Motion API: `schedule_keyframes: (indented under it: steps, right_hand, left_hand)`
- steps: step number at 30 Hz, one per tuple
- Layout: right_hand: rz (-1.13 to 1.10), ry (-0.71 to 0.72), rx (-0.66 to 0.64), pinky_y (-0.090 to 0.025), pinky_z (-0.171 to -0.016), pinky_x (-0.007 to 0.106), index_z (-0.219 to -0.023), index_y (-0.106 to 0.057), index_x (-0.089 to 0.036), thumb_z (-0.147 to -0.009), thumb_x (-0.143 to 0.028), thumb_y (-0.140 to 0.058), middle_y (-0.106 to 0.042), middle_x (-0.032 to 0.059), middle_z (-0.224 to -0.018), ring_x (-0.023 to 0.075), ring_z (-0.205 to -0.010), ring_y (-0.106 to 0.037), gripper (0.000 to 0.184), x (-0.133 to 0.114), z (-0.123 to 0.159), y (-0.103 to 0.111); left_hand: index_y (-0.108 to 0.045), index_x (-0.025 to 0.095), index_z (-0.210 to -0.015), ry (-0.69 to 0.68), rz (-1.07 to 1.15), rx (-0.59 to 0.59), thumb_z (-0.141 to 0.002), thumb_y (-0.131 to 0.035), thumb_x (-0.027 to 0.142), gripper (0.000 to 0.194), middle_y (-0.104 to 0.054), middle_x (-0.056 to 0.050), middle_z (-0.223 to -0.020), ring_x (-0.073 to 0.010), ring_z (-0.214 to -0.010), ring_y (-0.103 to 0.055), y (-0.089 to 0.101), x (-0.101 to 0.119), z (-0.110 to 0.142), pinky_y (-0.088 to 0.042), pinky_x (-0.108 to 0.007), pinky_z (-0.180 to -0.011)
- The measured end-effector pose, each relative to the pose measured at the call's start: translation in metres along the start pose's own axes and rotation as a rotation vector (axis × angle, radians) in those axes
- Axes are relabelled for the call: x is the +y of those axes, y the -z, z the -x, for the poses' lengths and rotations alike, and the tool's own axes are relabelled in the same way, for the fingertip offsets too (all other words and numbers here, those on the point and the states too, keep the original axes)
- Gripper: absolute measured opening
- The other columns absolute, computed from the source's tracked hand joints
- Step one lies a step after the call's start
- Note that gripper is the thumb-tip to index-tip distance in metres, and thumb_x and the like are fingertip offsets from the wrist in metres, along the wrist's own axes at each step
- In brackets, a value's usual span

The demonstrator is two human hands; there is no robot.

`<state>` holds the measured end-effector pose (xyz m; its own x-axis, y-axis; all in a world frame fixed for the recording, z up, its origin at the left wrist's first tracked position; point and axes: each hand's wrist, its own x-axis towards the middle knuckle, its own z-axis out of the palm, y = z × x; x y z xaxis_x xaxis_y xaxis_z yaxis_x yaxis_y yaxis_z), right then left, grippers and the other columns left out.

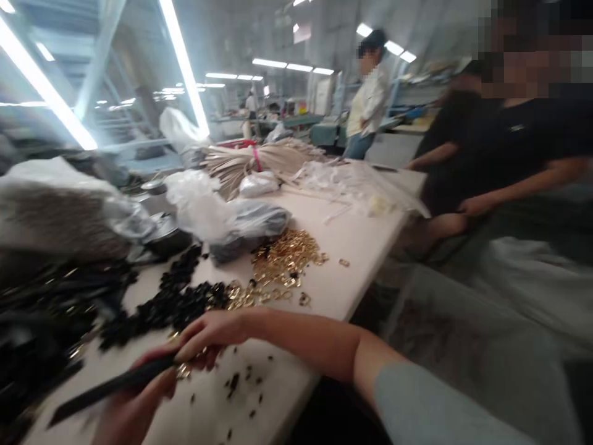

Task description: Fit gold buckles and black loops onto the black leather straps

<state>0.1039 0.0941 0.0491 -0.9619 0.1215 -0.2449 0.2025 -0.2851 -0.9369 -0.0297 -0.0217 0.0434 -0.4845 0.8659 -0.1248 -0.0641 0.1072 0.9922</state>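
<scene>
A long black strap point(104, 388) slants across the near left of the table, its free end pointing down and left. My left hand point(134, 408) is closed around it from below and is blurred. At the strap's upper end my right hand point(215, 334) pinches it between thumb and fingers. Gold metal hardware point(183, 372) shows at that end, just under the right fingers; its exact shape is smeared. Beyond the hands lie a heap of small black pieces point(185, 303) and a pile of gold buckles point(285, 256). Small dark bits point(234, 384) are scattered beside my right hand.
More black straps point(55, 296) are piled at the left. Plastic bags point(204, 207) and a bundle of pale strips point(273, 154) occupy the table point(356, 232) further back. Dark-clothed people sit along its right edge; another person point(368, 93) stands behind. A large clear bag point(463, 346) is at the right.
</scene>
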Motion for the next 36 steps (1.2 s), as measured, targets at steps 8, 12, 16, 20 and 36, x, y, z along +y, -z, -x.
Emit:
schedule_keyframes:
  steps: [8, 12, 16, 20, 36]
  right_hand:
    - [0.085, 0.125, 0.188, -0.039, -0.040, 0.018, -0.073, -0.056, -0.018, -0.079, -0.020, -0.064, -0.057, -0.0036, -0.052, 0.0081, -0.045, -0.049, 0.010, 0.004, -0.002, 0.007]
    - [0.036, 0.131, 0.085, -0.037, -0.041, 0.018, -0.076, -0.054, -0.018, -0.078, -0.023, -0.062, -0.056, -0.0049, -0.050, 0.0067, -0.043, -0.047, 0.009, -0.002, 0.004, 0.008]
    - [0.076, 0.121, 0.088, -0.035, -0.041, 0.016, -0.081, -0.054, -0.017, -0.077, -0.027, -0.062, -0.055, -0.0063, -0.050, 0.0057, -0.042, -0.046, 0.013, -0.003, 0.005, 0.008]
    - [0.245, 0.148, 0.268, -0.036, -0.044, 0.017, -0.078, -0.055, -0.016, -0.077, -0.025, -0.060, -0.052, -0.0067, -0.051, 0.0061, -0.044, -0.047, 0.010, -0.001, 0.003, 0.005]
    - [0.708, 0.227, 0.530, -0.038, -0.045, 0.024, -0.077, -0.063, -0.019, -0.081, -0.049, -0.054, -0.063, 0.0013, -0.059, 0.0126, -0.047, -0.052, 0.032, 0.006, -0.005, 0.007]
  left_hand:
    - [-0.072, 0.015, -0.094, -0.006, 0.080, -0.086, -0.059, -0.084, 0.031, 0.040, -0.069, -0.002, -0.073, -0.0101, -0.055, -0.054, 0.010, -0.021, -0.010, -0.045, -0.023, -0.052]
    - [-0.072, 0.016, -0.090, -0.015, 0.235, -0.129, -0.057, -0.084, 0.027, 0.037, -0.064, 0.001, -0.063, -0.0076, -0.049, -0.050, 0.006, -0.017, -0.006, -0.043, -0.021, -0.049]
    - [-0.071, 0.017, -0.086, 0.017, 0.342, -0.113, -0.056, -0.084, 0.024, 0.034, -0.061, 0.003, -0.057, -0.0065, -0.047, -0.049, 0.006, -0.014, -0.003, -0.042, -0.020, -0.048]
    - [-0.072, 0.015, -0.087, 0.023, 0.371, -0.086, -0.058, -0.084, 0.027, 0.034, -0.061, 0.001, -0.058, -0.0068, -0.049, -0.050, 0.005, -0.017, -0.006, -0.042, -0.019, -0.048]
    - [-0.071, 0.011, -0.109, 0.092, 0.482, -0.029, -0.064, -0.078, 0.057, 0.065, -0.056, 0.002, -0.057, -0.0056, -0.043, -0.046, -0.023, -0.030, -0.016, -0.035, -0.020, -0.044]
